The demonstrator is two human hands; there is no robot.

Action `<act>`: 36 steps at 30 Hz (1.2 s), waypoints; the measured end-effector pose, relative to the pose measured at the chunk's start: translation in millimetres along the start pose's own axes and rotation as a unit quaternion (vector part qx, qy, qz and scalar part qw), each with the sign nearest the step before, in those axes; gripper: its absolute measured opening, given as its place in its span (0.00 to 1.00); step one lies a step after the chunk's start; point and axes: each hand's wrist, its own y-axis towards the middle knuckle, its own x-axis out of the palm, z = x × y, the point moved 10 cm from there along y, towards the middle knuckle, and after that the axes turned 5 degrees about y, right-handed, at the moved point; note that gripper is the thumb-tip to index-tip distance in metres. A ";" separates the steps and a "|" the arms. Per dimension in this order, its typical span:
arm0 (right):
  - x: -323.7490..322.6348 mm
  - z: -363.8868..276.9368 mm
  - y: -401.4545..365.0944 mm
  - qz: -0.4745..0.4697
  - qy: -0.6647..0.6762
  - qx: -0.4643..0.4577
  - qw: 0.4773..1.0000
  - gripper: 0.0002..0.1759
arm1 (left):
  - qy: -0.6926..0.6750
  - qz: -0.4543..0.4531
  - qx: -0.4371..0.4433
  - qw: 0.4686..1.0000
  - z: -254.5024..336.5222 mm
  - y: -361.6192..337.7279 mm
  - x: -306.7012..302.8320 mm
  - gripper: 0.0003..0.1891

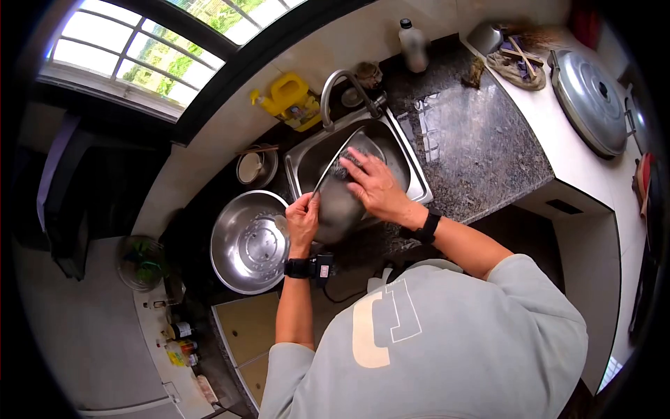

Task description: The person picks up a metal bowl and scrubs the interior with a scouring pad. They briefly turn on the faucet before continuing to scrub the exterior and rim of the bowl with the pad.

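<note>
Left hand (301, 218) pinches the rim of a metal bowl (340, 218), thumb and fingers closed on its left edge. Bowl is tilted over the sink (417, 180), rim slanting from near left to far right; its body is blurred. It sits just right of the left hand, and mostly left of the right hand (377, 187). Right hand: fingers spread, reaching left over the bowl's inner side, fingertips at a dark, mesh-like scrubber (343, 165). Scrubber partly covered and blurred; can't tell how firmly it's pressed. Dark bands on both wrists: left band (298, 268), right band (428, 227).

Faucet (326, 105) arches at the far side of the sink, beyond the bowl. Wide steel basin (234, 244) on the left, right beside the left hand, wet spots inside. Small container (249, 167) on the far side of that basin. Yellow jug (289, 101) far left of the faucet. Dark speckled tabletop (481, 157) to the right of the sink, glossy with window reflections; dark-capped bottle (414, 50) at its far edge. Large round metal lid (586, 98) on the far right, well apart from both hands.
</note>
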 end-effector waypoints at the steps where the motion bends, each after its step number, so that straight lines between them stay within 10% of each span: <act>1: -1.1 32.3 4.7 0.016 0.037 0.053 0.998 0.29 | 0.004 -0.004 0.003 1.000 1.0 -1.2 -0.4 0.14; 5: 0.3 98.6 3.3 0.015 0.089 0.162 0.983 0.29 | 0.035 0.004 0.035 0.999 11.4 -3.5 -8.1 0.14; 11: 10.7 -41.0 -10.2 -0.017 -0.039 -0.056 0.998 0.29 | 0.022 0.003 0.007 1.000 -0.3 -4.6 -9.2 0.14; 19: -1.0 74.5 11.4 0.029 0.103 0.138 0.985 0.29 | 0.029 0.020 0.024 0.999 9.3 -12.8 -14.9 0.14; 26: 35.1 -67.3 -44.0 -0.064 -0.061 -0.071 0.994 0.28 | -0.006 0.047 -0.020 0.999 -13.7 -7.8 -13.2 0.14; 34: -7.1 73.1 31.0 0.036 0.113 0.134 0.984 0.26 | 0.001 0.033 0.008 0.999 7.9 -20.7 -10.8 0.17; 36: -7.7 52.5 27.1 0.047 0.053 0.055 0.996 0.27 | 0.005 0.041 0.028 0.999 19.0 -17.9 -13.3 0.17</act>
